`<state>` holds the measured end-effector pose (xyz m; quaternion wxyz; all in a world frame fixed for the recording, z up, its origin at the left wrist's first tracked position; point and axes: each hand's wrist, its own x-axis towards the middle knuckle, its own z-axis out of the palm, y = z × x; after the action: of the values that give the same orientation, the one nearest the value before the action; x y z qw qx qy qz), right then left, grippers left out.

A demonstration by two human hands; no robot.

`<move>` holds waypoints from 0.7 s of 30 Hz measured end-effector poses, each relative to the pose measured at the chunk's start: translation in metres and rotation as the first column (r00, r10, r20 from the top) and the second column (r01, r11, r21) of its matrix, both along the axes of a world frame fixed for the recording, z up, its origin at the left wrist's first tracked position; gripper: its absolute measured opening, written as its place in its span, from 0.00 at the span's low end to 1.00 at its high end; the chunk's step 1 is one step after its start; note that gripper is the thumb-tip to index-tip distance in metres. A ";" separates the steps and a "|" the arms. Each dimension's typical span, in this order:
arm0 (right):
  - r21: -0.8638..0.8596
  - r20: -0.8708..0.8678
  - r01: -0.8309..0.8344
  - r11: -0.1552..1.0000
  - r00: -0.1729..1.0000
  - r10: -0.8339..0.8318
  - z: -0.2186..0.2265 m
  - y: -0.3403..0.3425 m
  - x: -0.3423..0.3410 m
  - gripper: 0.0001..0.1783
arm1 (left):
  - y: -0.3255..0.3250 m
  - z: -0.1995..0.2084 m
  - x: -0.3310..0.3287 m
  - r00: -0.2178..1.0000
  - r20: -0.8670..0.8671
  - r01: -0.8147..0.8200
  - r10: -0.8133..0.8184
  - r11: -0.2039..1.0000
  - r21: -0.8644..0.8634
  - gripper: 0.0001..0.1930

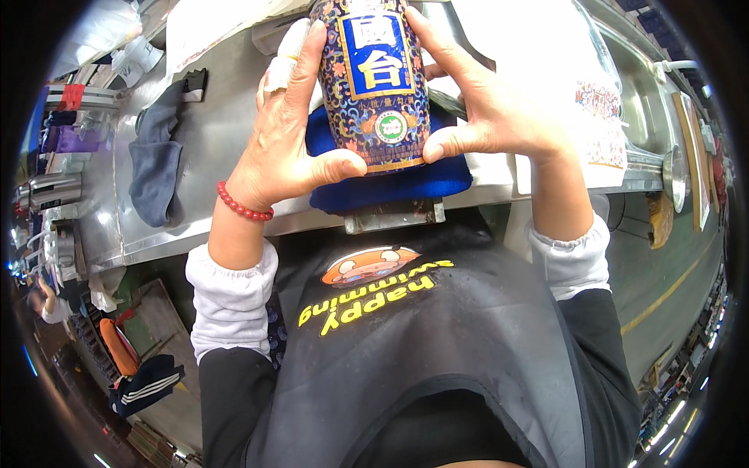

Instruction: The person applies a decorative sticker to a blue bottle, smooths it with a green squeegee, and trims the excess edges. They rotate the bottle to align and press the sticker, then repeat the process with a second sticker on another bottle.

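Observation:
A dark bottle point(374, 105) covered in colourful floral ornament stands between my hands, with a gold-edged blue label panel and a small round green mark lower down. Its top is cut off by the picture's upper edge. My left hand point(285, 132) grips its left side, thumb near the base, white wrapping on a finger. On the right side, my right hand point(484, 105) holds it with the thumb by the base and the fingers along the wall. Beneath and behind the bottle lies a folded blue cloth point(390, 189) at the bench edge.
A metal bench point(226, 129) runs across in front of me. A grey-blue cloth point(156, 156) lies on its left. White sheets point(538, 47) cover the right part, beside a patterned printed sheet point(601, 117). A metal sink point(636, 93) and a round metal bowl point(675, 178) are farther right.

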<state>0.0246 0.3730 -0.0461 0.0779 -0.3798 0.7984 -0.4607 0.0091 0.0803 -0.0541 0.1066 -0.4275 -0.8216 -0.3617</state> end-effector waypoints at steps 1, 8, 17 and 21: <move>-0.004 -0.023 0.002 1.000 1.000 -0.002 0.000 0.000 0.000 0.76 | 0.000 0.000 0.000 1.000 0.024 0.007 -0.007 1.000 0.016 0.65; -0.044 -0.061 0.156 0.987 0.986 -0.158 0.004 0.002 0.012 0.72 | -0.004 -0.003 0.014 0.983 0.178 -0.057 0.039 0.993 0.100 0.62; -0.056 -0.196 0.213 0.976 0.956 -0.220 -0.004 -0.004 0.014 0.65 | 0.003 -0.005 0.018 0.961 0.277 -0.056 0.017 0.990 0.133 0.61; -0.071 -0.208 0.206 0.976 0.954 -0.216 -0.009 -0.003 0.010 0.65 | 0.004 -0.006 0.015 0.957 0.290 -0.035 -0.014 0.986 0.164 0.61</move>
<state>0.0342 0.3698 -0.0548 -0.0674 -0.3417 0.8266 -0.4422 0.0241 0.0839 -0.0605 0.0222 -0.3549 -0.7974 -0.4876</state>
